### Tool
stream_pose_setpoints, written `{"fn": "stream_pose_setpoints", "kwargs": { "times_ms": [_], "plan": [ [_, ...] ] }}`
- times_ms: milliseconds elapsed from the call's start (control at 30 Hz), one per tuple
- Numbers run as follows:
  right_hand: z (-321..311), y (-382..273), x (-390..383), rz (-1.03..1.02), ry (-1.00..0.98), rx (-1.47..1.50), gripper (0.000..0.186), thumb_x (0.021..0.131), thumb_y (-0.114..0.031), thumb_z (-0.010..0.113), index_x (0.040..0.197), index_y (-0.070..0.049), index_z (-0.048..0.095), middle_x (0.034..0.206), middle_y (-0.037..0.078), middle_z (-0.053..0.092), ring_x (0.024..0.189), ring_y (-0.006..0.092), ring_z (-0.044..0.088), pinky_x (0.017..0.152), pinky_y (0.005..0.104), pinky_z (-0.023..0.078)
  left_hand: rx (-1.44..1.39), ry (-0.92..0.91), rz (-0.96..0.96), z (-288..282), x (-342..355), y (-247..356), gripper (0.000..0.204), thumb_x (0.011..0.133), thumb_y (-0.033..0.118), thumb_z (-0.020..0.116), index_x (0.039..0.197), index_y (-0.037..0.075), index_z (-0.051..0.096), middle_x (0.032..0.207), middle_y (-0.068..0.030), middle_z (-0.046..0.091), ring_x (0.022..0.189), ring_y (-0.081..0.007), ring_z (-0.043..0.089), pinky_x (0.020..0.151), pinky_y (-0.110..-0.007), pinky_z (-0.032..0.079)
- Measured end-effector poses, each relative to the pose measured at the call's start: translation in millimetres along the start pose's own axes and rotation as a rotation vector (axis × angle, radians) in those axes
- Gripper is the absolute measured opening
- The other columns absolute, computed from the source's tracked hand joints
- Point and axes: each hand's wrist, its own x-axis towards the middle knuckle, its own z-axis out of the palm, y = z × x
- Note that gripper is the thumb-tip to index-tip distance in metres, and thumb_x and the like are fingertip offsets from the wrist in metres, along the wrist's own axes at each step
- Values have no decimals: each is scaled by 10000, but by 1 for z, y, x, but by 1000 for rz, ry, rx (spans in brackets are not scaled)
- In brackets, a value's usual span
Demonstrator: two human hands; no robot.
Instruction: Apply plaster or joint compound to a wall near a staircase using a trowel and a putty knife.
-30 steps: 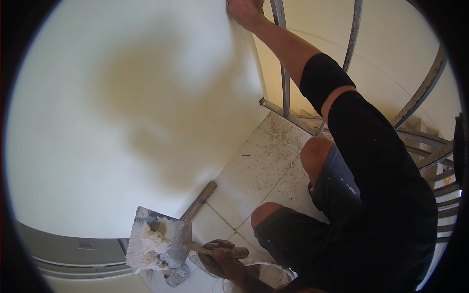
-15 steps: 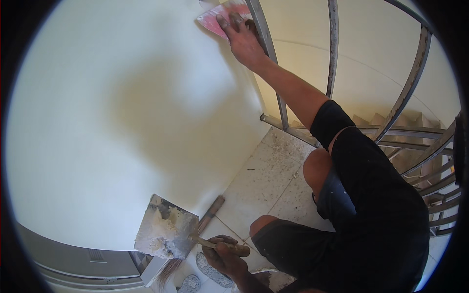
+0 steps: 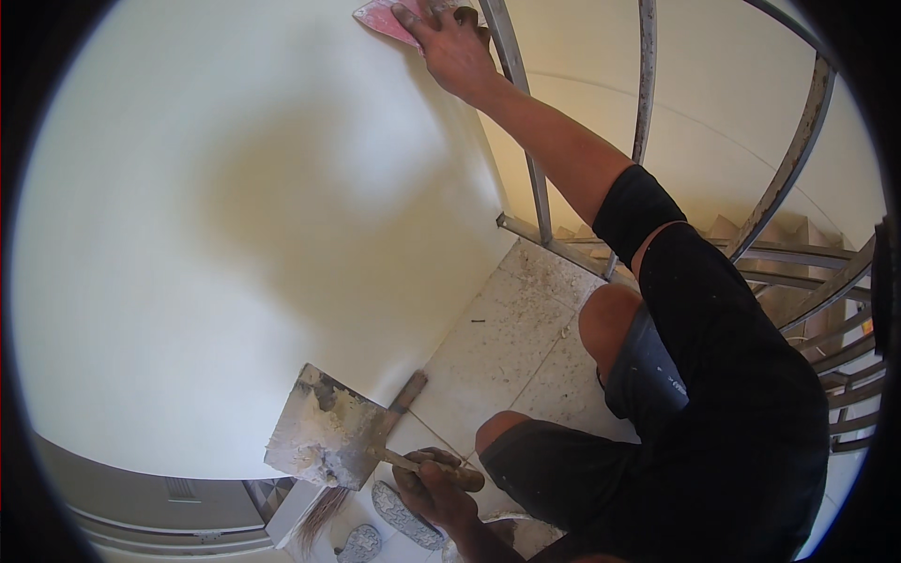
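My right hand (image 3: 450,52) is closed on a pink flat scraper (image 3: 380,17) held against the white wall (image 3: 169,150) at the top, beside the metal railing's upright (image 3: 535,169). Part of the scraper is hidden by my fingers. My left hand (image 3: 436,493) grips the handle of a square metal hawk (image 3: 324,422) low in the view, with pale putty (image 3: 310,432) spread on its plate. A white-crusted bucket (image 3: 530,535) is just below that hand, partly hidden by my arm.
A curved metal railing (image 3: 788,159) borders a winding stair (image 3: 807,235) on the right. Debris lies on the tiled floor (image 3: 507,328) by my knees. A broom (image 3: 328,511) leans along the wall's foot near two grey-mottled slippers (image 3: 404,516).
The pink scraper, out of view a second ago, came into sight with my right hand, which then shifted slightly up and left. The hawk sits a little higher than half a second ago.
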Motion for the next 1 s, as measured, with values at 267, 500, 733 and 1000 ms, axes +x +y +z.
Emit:
{"fn": "stream_pose_setpoints", "kwargs": {
  "times_ms": [267, 500, 733, 1000],
  "plan": [
    [-58, -19, 5, 99, -352, 114, 503, 967, -115, 370, 1466, -154, 318, 1537, 173, 229, 1179, 451, 436, 976, 531, 416, 8, -2, -22, 4, 3, -4, 383, 933, 393, 545, 900, 18, 480, 707, -84, 546, 615, -161, 561, 564, -281, 450],
    [-10, 5, 6, -62, -68, 145, 416, 909, -145, 515, 1320, -206, 506, 1286, 36, 547, 1178, 408, 469, 801, 500, 532, -29, -45, 3, 14, 10, -8, 307, 947, 326, 539, 950, 21, 497, 750, -80, 540, 626, -157, 554, 560, -280, 462],
    [-29, -25, -35, 116, 11, 10, 481, 875, -136, 552, 1341, -234, 485, 1309, 95, 494, 1112, 418, 459, 741, 542, 543, -25, -37, 78, 20, 0, 8, 331, 940, 349, 540, 909, 22, 495, 699, -97, 562, 591, -162, 553, 555, -273, 450],
    [-5, -18, -12, 116, 307, 127, 425, 852, -140, 554, 1271, -212, 555, 1259, 125, 496, 1079, 408, 472, 719, 592, 505, 24, 16, 24, 8, -8, 6, 369, 939, 384, 548, 907, 21, 489, 719, -88, 551, 609, -163, 562, 563, -278, 453]
  ]
}}
